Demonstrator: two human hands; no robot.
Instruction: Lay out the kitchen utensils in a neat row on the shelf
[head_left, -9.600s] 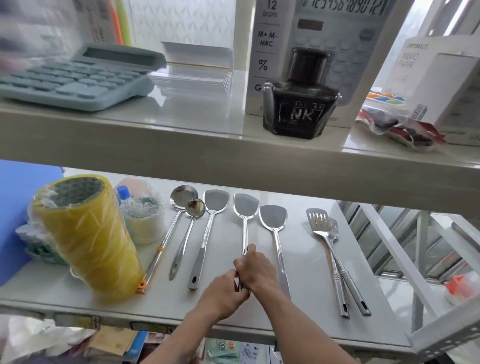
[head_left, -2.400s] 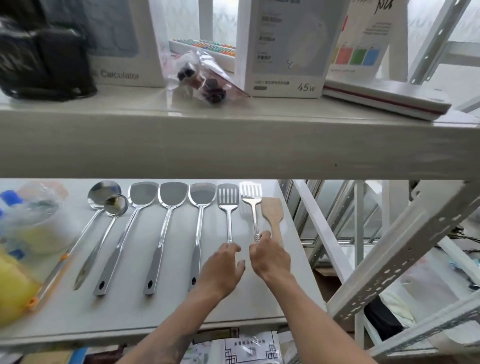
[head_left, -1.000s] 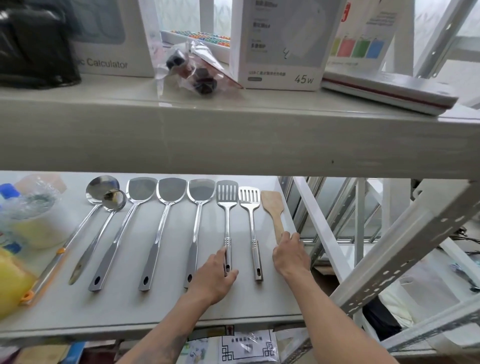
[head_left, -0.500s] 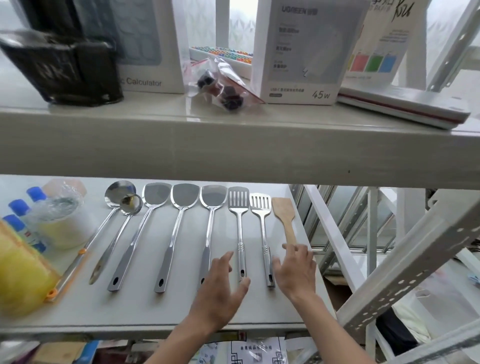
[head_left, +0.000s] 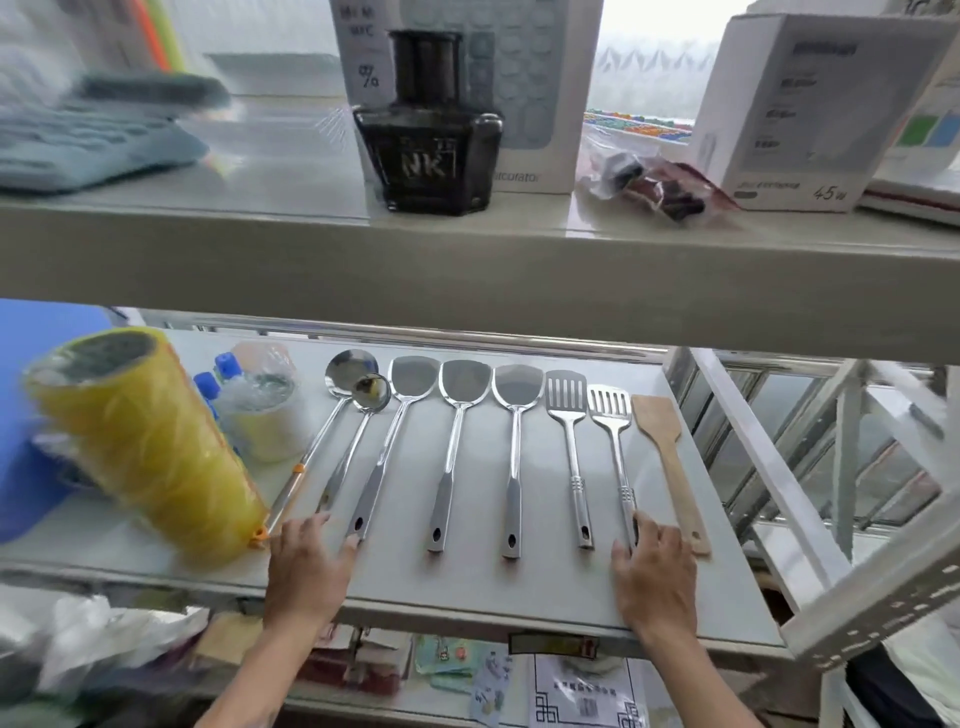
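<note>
Several utensils lie side by side on the white lower shelf (head_left: 545, 587), handles toward me. From the left: a large ladle (head_left: 351, 367) with an orange-tipped handle, a small ladle (head_left: 372, 391) overlapping its bowl, three solid steel turners (head_left: 464, 382), two slotted turners (head_left: 566, 392), and a wooden spatula (head_left: 657, 418) at the right end. My left hand (head_left: 310, 566) rests flat, fingertips at the ends of the small ladle's and first turner's handles. My right hand (head_left: 653, 571) lies flat, fingers touching the end of the second slotted turner's handle (head_left: 626, 493). Neither hand holds anything.
A yellow roll of tape (head_left: 145, 447), a wrapped clear tape roll (head_left: 265, 410) and blue-capped bottles (head_left: 218, 374) crowd the shelf's left part. The upper shelf (head_left: 467, 270) overhangs, bearing an ink bottle (head_left: 431, 140), a calculator (head_left: 88, 140) and boxes. White metal framing (head_left: 769, 478) stands to the right.
My left hand has moved left from the slotted turners to the ladle and first turner handles. My right hand has shifted slightly, from the wooden spatula's handle to the second slotted turner's. The view swung left.
</note>
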